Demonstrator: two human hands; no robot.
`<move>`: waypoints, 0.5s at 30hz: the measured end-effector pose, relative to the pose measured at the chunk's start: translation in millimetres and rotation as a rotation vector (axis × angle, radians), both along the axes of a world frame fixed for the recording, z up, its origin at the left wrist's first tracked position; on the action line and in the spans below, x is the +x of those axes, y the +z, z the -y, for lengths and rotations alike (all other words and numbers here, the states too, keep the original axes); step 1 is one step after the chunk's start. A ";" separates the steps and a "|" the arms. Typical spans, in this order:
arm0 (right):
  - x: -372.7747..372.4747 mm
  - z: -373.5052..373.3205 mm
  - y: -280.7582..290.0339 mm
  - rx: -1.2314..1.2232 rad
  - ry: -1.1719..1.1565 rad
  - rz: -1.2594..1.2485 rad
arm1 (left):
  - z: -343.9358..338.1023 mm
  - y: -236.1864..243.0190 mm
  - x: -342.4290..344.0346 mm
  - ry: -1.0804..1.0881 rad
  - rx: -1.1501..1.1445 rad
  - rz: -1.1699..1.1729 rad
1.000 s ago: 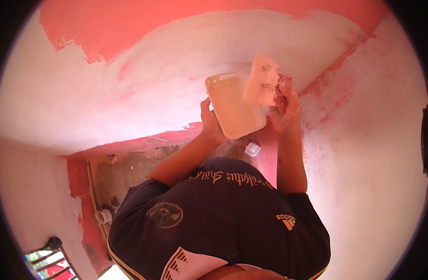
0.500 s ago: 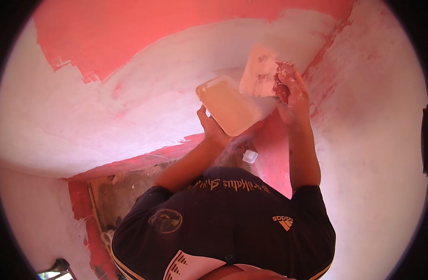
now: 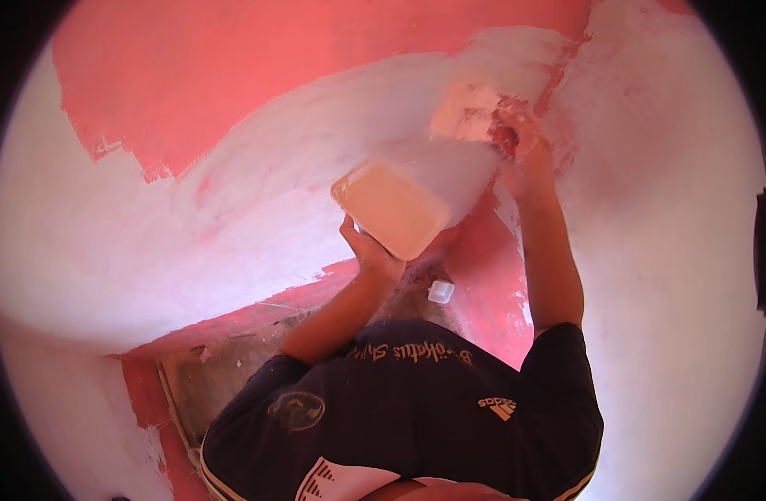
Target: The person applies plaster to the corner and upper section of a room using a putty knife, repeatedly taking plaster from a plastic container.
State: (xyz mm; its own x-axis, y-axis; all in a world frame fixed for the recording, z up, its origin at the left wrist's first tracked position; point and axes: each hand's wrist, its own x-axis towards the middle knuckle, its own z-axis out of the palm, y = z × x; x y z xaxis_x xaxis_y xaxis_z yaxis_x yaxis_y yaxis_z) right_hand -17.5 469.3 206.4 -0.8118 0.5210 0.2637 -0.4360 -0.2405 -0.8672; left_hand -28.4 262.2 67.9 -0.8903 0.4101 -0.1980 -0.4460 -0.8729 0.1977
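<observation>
In the head view my left hand (image 3: pixel 368 250) grips a rectangular tray (image 3: pixel 389 209) with a smooth peach-beige face, thumb along its left side. Up and to the right, my right hand (image 3: pixel 526 154) is closed on a flat square scraper (image 3: pixel 465 108) coated in pale peach paste, with red smeared around its grip. The scraper is blurred and lies over the white-coated band of the wall (image 3: pixel 266 150); whether it touches the surface, I cannot tell. Pale smears mark my right fingers.
Red paint (image 3: pixel 232 58) covers the upper wall, and an adjoining whitish wall (image 3: pixel 667 267) rises on the right. Below my hands a small white container (image 3: pixel 440 291) sits on the stained floor (image 3: pixel 216 367). A red strip (image 3: pixel 149 401) runs down the lower left.
The scraper in my right hand has moved up, away from the tray. My left hand with the tray has shifted left and slightly down. The view has shifted a little.
</observation>
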 end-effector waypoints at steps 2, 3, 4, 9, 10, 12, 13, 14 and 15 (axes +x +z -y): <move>-5.0 -13.1 19.5 0.009 -0.090 -0.056 | 4.7 -10.1 -1.4 -0.016 0.007 0.001; -9.5 -19.7 29.1 0.019 -0.173 -0.107 | 7.1 -15.2 -1.5 -0.025 0.012 -0.009; -15.9 -27.9 35.7 0.020 -0.184 -0.117 | 9.7 -22.0 -1.3 -0.003 0.006 -0.010; -59.7 -58.9 69.8 0.567 -0.643 -0.332 | 38.3 -19.9 5.1 -0.040 -0.024 -0.020; -72.5 -57.7 73.8 0.572 -0.654 -0.335 | 47.0 -21.1 2.7 -0.060 0.002 -0.073; -94.9 -35.9 79.6 1.151 -1.246 -0.235 | 71.1 -19.4 0.2 -0.097 0.019 -0.134; -103.5 -5.3 73.6 1.126 -1.139 -0.101 | 84.1 -19.2 0.8 -0.071 -0.083 -0.192; -111.9 28.4 70.0 1.104 -1.046 0.035 | 95.3 -19.9 0.4 -0.062 -0.178 -0.252; -137.2 28.7 39.3 1.283 -1.196 -0.230 | 102.0 -28.2 0.1 -0.106 -0.171 -0.266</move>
State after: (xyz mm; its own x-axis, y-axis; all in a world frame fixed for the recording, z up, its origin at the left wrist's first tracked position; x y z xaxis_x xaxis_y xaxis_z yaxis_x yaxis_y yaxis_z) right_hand -154.8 440.6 245.8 -0.0684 0.1391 0.9879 0.0231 0.9902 -0.1378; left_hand -28.4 160.2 39.7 -0.8743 0.4839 -0.0381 -0.4455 -0.7689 0.4587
